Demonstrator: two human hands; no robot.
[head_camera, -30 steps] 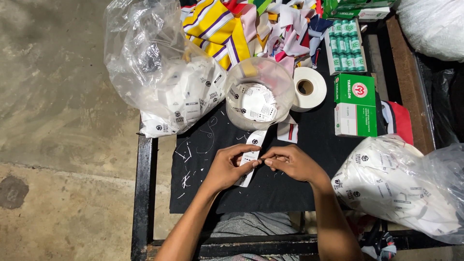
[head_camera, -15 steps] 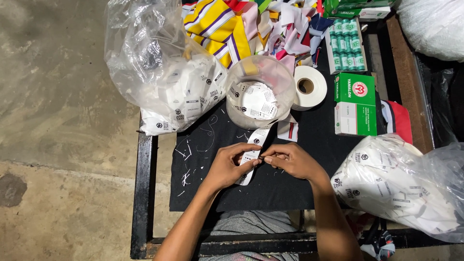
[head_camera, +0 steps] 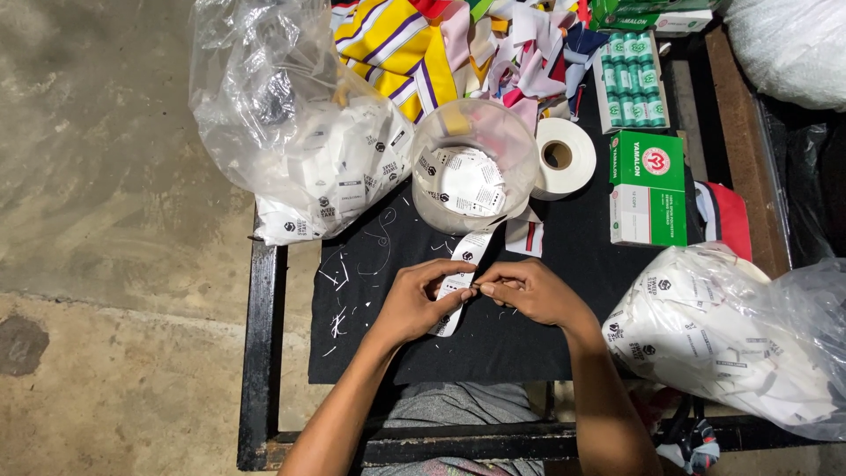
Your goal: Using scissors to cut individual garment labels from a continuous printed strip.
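A strip of white printed labels [head_camera: 470, 251] runs from a clear plastic tub [head_camera: 520, 150] down to my hands over a black cloth [head_camera: 397, 291]. My left hand [head_camera: 414, 304] pinches the strip near its lower end. My right hand [head_camera: 529, 293] pinches the same strip at fingertip level, touching the left fingers. The tub holds more white labels [head_camera: 467, 181]. Part of the strip is hidden under my left fingers.
A clear bag of white labels [head_camera: 308, 150] lies at the back left, another such bag [head_camera: 731, 344] at the right. Behind are a white tape roll [head_camera: 562, 157], a green and white box [head_camera: 648, 189], green thread spools [head_camera: 630, 84] and coloured fabric [head_camera: 405, 44]. White scraps [head_camera: 344, 300] dot the cloth.
Both hands keep pinching the label strip at the same spot; only slight finger movement shows. The tub and bags have not shifted.
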